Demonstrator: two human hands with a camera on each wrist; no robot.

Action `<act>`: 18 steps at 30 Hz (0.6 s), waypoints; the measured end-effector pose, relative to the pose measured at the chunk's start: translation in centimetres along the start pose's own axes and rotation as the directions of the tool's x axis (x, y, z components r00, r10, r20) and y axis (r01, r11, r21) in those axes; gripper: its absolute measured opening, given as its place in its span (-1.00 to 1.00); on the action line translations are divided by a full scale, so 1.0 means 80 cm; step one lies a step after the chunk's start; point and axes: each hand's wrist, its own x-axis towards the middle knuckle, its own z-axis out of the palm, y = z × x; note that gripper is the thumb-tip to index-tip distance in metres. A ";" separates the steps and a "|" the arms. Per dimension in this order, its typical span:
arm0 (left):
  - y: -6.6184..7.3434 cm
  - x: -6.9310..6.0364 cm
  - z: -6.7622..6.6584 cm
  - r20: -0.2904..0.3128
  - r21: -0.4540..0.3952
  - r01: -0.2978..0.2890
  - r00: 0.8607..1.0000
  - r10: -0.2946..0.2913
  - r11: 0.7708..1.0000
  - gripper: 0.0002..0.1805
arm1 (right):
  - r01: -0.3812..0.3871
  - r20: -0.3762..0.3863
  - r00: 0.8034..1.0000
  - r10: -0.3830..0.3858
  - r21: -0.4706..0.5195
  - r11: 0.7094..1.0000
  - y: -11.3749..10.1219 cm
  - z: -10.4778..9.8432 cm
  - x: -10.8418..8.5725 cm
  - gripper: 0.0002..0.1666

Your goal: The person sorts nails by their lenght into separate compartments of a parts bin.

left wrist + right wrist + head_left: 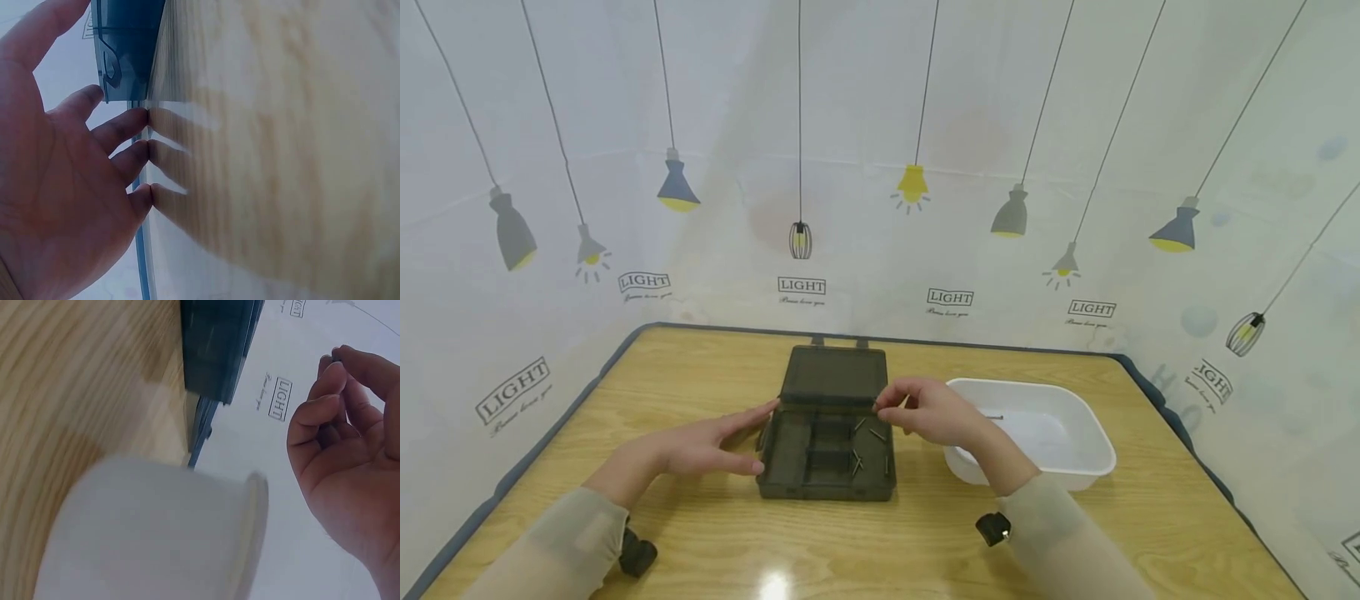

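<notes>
A dark see-through box stands on the table with its lid raised at the back. Several small screws lie in its right-hand compartment. My left hand rests at the box's left side, thumb and forefinger spread along it; the left wrist view shows the other fingers of this hand slightly bent, their tips on the table. Over the box's right side, my right hand pinches a small dark piece, probably a screw; in the right wrist view the hand mostly hides this piece.
A white tray stands right of the box, under my right forearm, with a screw in it. In the right wrist view the tray fills the lower part. A cloth printed with lamps hangs behind the wooden table.
</notes>
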 end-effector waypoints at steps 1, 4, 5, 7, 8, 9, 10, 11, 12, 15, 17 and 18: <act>0.000 0.000 0.000 0.000 0.000 0.000 1.000 0.000 1.000 0.14 | 0.002 0.004 1.000 -0.002 0.011 1.000 -0.002 0.004 0.003 -0.79; -0.002 0.000 0.000 -0.003 0.003 -0.002 1.000 0.002 1.000 0.13 | 0.012 0.003 1.000 -0.012 0.031 0.999 -0.008 0.018 0.016 -0.80; -0.002 0.001 0.001 -0.004 0.004 -0.003 1.000 0.003 1.000 0.13 | 0.016 0.001 1.000 -0.016 0.037 0.999 -0.009 0.023 0.020 -0.79; -0.002 0.001 0.001 -0.009 0.007 -0.001 1.000 0.001 1.000 0.13 | 0.013 -0.004 1.000 -0.013 0.044 0.999 -0.013 0.033 0.029 -0.79; -0.002 0.001 0.001 -0.011 0.006 0.000 1.000 0.000 1.000 0.13 | 0.010 -0.009 1.000 -0.009 0.050 0.999 -0.014 0.038 0.033 -0.78; -0.002 0.001 0.001 -0.014 0.005 0.003 1.000 -0.003 1.000 0.13 | 0.005 -0.014 1.000 -0.004 0.059 0.998 -0.016 0.043 0.037 -0.78; -0.002 0.001 0.002 -0.017 0.005 0.005 1.000 -0.005 1.000 0.13 | -0.004 -0.016 1.000 0.005 0.070 0.998 -0.018 0.048 0.041 -0.80; -0.001 0.001 0.002 -0.018 0.005 0.006 1.000 -0.006 1.000 0.13 | -0.011 -0.017 1.000 0.013 0.083 0.996 -0.019 0.053 0.044 -0.82; -0.001 0.001 0.002 -0.019 0.002 0.007 1.000 -0.007 1.000 0.13 | -0.015 -0.017 1.000 0.017 0.098 0.995 -0.020 0.059 0.048 -0.82; 0.001 0.001 0.002 -0.019 -0.005 0.007 1.000 -0.007 1.000 0.13 | -0.026 -0.016 0.999 0.028 0.130 0.991 -0.024 0.073 0.056 -0.86; 0.002 0.001 0.001 -0.016 -0.008 0.003 1.000 -0.003 1.000 0.13 | -0.030 -0.013 0.999 0.033 0.145 0.989 -0.028 0.080 0.060 -0.88; 0.002 0.001 0.001 -0.016 -0.008 0.003 1.000 -0.003 1.000 0.12 | -0.033 -0.014 0.999 0.036 0.151 0.988 -0.030 0.083 0.062 -0.89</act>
